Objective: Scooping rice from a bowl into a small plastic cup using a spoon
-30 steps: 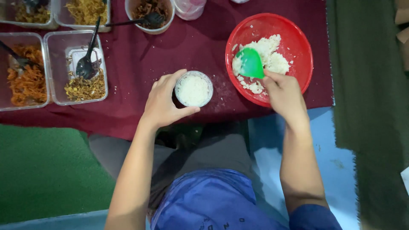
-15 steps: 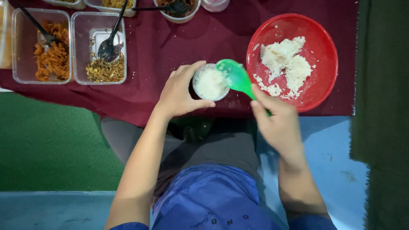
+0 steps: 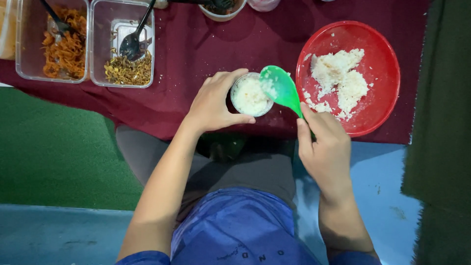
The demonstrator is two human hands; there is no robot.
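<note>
My left hand (image 3: 213,104) wraps around a small clear round cup (image 3: 250,95) filled with white rice, standing on the maroon tablecloth (image 3: 196,49). My right hand (image 3: 326,147) grips the handle of a green rice paddle (image 3: 280,87), whose blade rests over the cup's right rim. To the right sits a red bowl (image 3: 382,68) holding clumps of white rice (image 3: 338,76).
At the top left stand two clear boxes, one with orange shredded food (image 3: 64,46), one with brown fried bits and a black spoon (image 3: 128,64). A round tub (image 3: 223,10) is cut off at the top edge. Green mat lies to the left, blue floor below.
My right hand carried the green paddle from the red bowl's rice over to the cup. My left hand kept hold of the cup. The view shifted slightly.
</note>
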